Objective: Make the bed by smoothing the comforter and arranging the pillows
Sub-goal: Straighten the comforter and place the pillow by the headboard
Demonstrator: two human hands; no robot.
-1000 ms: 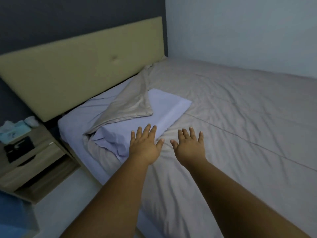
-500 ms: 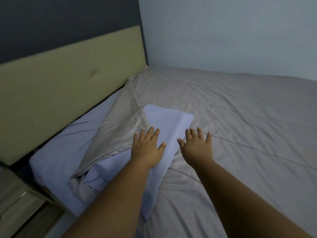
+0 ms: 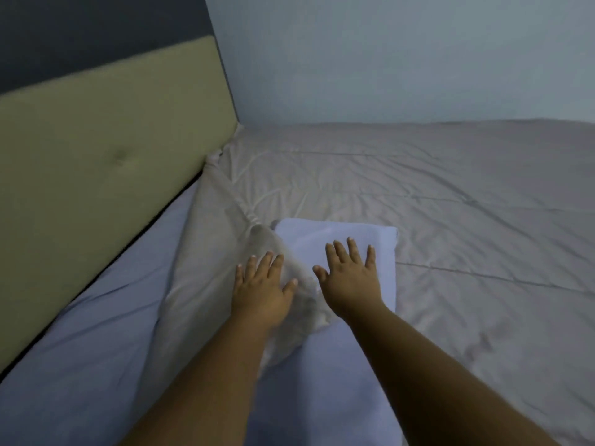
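Observation:
A grey-beige comforter [image 3: 450, 226] covers most of the bed, wrinkled near the headboard. Its top corner is folded back as a flap [image 3: 212, 252] lying over a pale lavender pillow [image 3: 380, 239]. My left hand [image 3: 260, 291] lies flat, fingers spread, on the edge of the folded flap. My right hand [image 3: 351, 278] lies flat and spread on the pillow, just right of the flap. Neither hand grips anything. The lavender sheet [image 3: 96, 333] shows bare to the left of the flap.
A padded olive headboard [image 3: 96, 162] runs along the left, against a dark wall. A pale blue wall [image 3: 386, 59] borders the far side of the bed. The comforter stretches flat to the right.
The view has moved closer over the bed and the nightstand has left the frame. Both hands have slid forward: the left onto the folded flap, the right onto the pillow.

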